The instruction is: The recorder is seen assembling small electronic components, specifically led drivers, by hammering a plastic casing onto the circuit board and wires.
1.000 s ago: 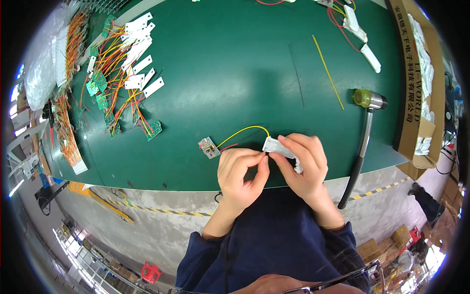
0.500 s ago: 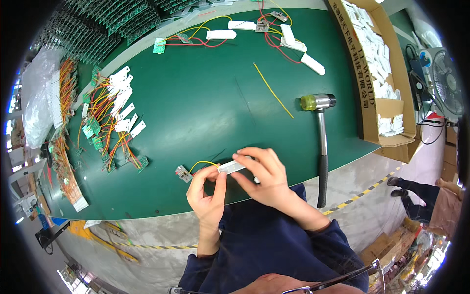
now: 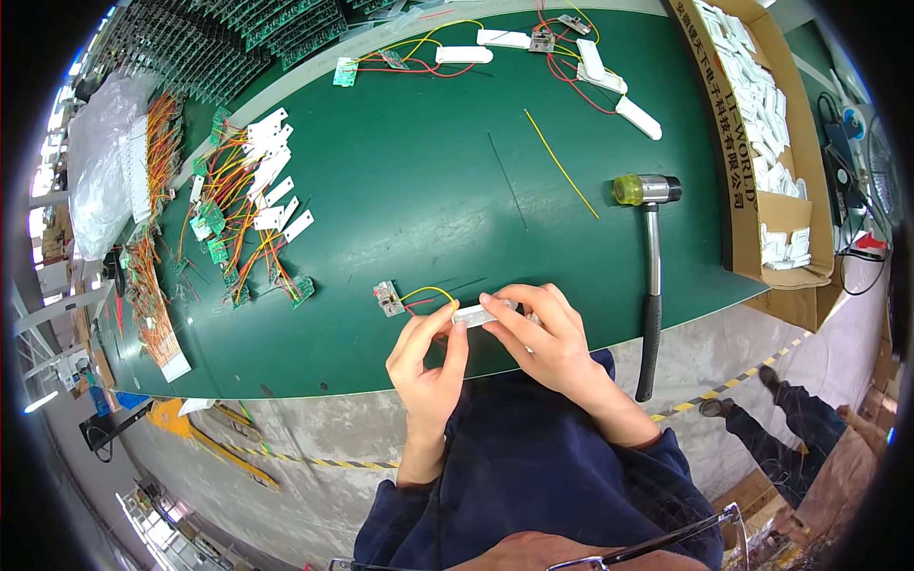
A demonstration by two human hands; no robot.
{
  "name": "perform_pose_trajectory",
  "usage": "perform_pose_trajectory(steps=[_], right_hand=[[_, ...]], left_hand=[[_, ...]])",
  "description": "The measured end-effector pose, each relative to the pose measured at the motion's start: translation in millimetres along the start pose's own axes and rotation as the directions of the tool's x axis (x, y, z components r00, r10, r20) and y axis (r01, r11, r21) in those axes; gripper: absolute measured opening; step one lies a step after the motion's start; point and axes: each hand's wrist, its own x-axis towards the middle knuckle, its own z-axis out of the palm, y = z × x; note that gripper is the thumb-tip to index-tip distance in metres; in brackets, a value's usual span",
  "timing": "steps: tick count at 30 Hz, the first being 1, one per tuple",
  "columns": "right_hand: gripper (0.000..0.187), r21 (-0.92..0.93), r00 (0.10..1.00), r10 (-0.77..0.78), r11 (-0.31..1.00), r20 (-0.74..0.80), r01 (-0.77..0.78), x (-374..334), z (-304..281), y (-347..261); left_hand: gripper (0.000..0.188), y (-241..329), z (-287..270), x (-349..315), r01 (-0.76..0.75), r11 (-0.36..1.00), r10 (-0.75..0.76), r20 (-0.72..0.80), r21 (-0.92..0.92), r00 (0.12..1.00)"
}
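Note:
A slim white plastic casing [image 3: 471,316] is held level above the table's near edge, between my two hands. My left hand [image 3: 427,366] is closed on its left end, thumb below and fingertips above. On the right end, my right hand [image 3: 547,338] grips with its fingertips; a bit of white shows behind those fingers, too covered to make out. A yellow wire [image 3: 428,290] and a red one run from the casing's left end to a small metal-and-board part [image 3: 388,298] lying on the green table [image 3: 381,209].
A mallet [image 3: 650,276] with a yellow head end lies to the right. A carton [image 3: 731,190] of white casings stands beyond it. Wired boards with white pieces [image 3: 271,181] are heaped at left. A loose yellow wire [image 3: 562,164] and wired casings [image 3: 465,55] lie farther back.
The whole view has shifted, so the table's things appear farther right and slightly higher. My right fingers have closed in on the casing. A person's legs at the right have changed position.

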Motion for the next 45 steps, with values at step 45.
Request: perform_pose_trajectory(steps=[45], right_hand=[[0.032,-0.151,0.972,-0.181,0.967,0.151,0.204,-6,8,-7]], left_hand=[[0.017,-11,4,-11,0.182,0.981,-0.180,0.046,-0.067,0.983]])
